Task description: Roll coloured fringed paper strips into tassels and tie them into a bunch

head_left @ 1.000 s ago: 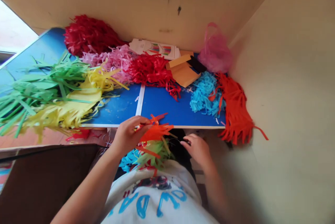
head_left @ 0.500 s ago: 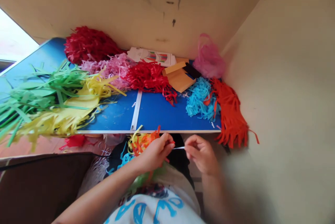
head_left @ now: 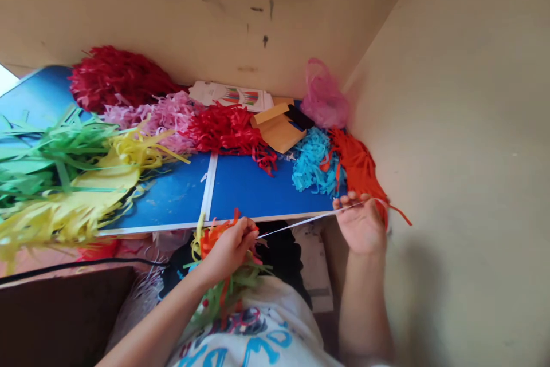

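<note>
One white string running straight from left hand, pinched there beside orange paper fringe, to right hand, half-curled, string across it, grip unclear

Matt, papery orange strips

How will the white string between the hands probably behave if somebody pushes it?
The white string looks thin, so it is probably light. It runs straight from the left hand to the right hand, so a sideways push would likely meet some tension. Its curve past that hand suggests it may go floppy once released.
</note>
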Tool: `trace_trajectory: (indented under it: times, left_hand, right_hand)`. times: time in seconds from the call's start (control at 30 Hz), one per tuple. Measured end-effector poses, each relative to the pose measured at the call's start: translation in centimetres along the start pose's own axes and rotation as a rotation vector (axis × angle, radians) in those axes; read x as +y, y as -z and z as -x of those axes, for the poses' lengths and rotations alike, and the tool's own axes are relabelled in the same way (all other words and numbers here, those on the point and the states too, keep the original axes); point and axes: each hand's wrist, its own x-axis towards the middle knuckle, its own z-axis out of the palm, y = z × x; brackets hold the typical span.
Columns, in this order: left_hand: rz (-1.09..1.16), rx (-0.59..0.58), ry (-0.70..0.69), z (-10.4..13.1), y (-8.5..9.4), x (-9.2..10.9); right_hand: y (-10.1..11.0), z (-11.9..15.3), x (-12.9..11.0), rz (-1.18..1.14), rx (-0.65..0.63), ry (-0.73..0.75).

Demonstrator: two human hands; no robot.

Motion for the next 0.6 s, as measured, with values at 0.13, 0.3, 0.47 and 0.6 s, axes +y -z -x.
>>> trace_trajectory:
  times: [0.13, 0.3, 0.47, 0.6]
  left_hand:
    - [-0.026, 0.081, 0.005, -0.1, -0.1, 0.2]
    - [0.476, 0.253, 0.105, 0.1, 0.4, 2.0]
    - [1.058, 0.163, 0.374, 0.7, 0.9, 3.4]
    - [1.168, 0.144, 0.408, 1.0, 0.9, 3.7]
  right_hand:
    - [-0.7, 1.1, -1.4, 0.092, -0.020, 0.120]
    - [-5.1, 5.8, 4.5, 0.787, -0.216, 0.107]
    - [-7.3, 7.7, 8.1, 1.042, -0.421, 0.093]
    - [-7.4, 7.7, 8.1, 1.144, -0.474, 0.112]
